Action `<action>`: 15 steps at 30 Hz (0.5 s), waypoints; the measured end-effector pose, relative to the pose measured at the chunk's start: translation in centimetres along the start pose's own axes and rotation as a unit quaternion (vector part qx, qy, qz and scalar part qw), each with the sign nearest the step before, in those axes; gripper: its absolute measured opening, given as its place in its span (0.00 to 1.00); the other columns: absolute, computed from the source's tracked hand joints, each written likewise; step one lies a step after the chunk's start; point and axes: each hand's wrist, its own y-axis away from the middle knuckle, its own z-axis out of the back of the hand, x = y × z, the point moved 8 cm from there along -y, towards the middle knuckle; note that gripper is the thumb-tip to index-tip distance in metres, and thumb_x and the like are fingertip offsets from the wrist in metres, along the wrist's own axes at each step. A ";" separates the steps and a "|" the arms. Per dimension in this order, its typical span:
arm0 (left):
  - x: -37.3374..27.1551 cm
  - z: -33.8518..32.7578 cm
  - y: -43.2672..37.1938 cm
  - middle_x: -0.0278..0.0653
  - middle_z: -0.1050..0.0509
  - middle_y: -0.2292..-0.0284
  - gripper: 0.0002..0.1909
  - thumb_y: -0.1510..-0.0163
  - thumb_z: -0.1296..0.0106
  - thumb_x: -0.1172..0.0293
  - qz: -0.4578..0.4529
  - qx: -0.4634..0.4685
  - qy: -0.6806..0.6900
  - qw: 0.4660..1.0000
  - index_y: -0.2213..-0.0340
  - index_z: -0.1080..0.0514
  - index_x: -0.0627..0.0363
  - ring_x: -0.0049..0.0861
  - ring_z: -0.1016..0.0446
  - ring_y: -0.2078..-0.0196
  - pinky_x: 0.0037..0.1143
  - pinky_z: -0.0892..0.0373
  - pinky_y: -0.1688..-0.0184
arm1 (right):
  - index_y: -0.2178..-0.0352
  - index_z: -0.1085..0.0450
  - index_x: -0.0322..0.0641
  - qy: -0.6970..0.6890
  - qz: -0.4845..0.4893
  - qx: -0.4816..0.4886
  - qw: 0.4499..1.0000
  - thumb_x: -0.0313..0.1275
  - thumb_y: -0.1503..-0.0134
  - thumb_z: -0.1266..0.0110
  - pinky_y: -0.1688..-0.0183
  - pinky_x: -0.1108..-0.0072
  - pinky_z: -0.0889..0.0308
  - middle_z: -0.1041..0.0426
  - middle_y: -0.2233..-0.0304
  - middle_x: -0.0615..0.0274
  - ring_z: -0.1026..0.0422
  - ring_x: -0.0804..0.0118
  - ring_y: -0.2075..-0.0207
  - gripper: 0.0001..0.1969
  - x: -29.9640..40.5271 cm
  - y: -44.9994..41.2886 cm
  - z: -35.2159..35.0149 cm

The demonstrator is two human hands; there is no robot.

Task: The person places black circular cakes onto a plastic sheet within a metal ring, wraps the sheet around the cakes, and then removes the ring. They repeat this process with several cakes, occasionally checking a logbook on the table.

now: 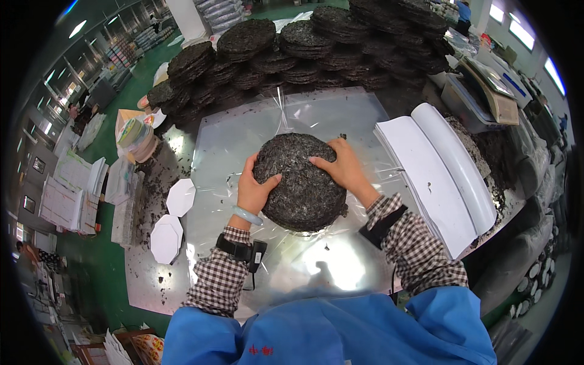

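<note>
Between my two hands is a round stack of dark dried sheets, probably dried seaweed. My left hand grips its left edge, thumb on top and fingers down the side. At the upper right edge, my right hand holds it the same way. Beneath the stack, clear plastic film covers much of the table, creased and shiny. The stack's underside is hidden, so I cannot tell whether it rests on the film or is slightly raised.
Many similar dark round stacks are piled along the table's far side. White octagonal cards lie at left, near rolls of tape. A pile of white sheets, partly curled over, lies at right, before a plastic bin. Dark crumbs dot the metal table.
</note>
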 end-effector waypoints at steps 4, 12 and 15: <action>0.5 0.9 0.3 0.45 0.32 0.50 0.31 0.49 0.42 0.72 0.012 -0.048 0.116 0.992 0.45 0.40 0.65 0.29 0.33 0.48 0.26 0.38 0.43 | 0.59 0.32 0.29 -0.165 -0.034 -0.067 0.983 0.40 0.53 0.34 0.56 0.74 0.33 0.28 0.62 0.51 0.28 0.61 0.61 0.27 1.0 1.6 -0.5; -2.3 -5.9 3.1 0.51 0.51 0.37 0.38 0.40 0.62 0.41 -0.136 0.198 -0.346 0.907 0.39 0.48 0.56 0.45 0.59 0.33 0.44 0.60 0.35 | 0.51 0.35 0.30 -0.694 -0.209 -0.102 0.681 0.38 0.41 0.45 0.51 0.70 0.31 0.29 0.53 0.52 0.28 0.60 0.54 0.23 -6.6 2.1 -1.5; -0.8 -10.2 4.5 0.47 0.63 0.34 0.43 0.46 0.63 0.31 -0.082 0.376 -0.517 0.764 0.36 0.53 0.41 0.52 0.75 0.32 0.55 0.72 0.37 | 0.44 0.40 0.36 -0.754 -0.203 -0.100 0.617 0.36 0.39 0.49 0.47 0.66 0.33 0.34 0.45 0.54 0.33 0.58 0.47 0.24 -6.6 1.7 -1.4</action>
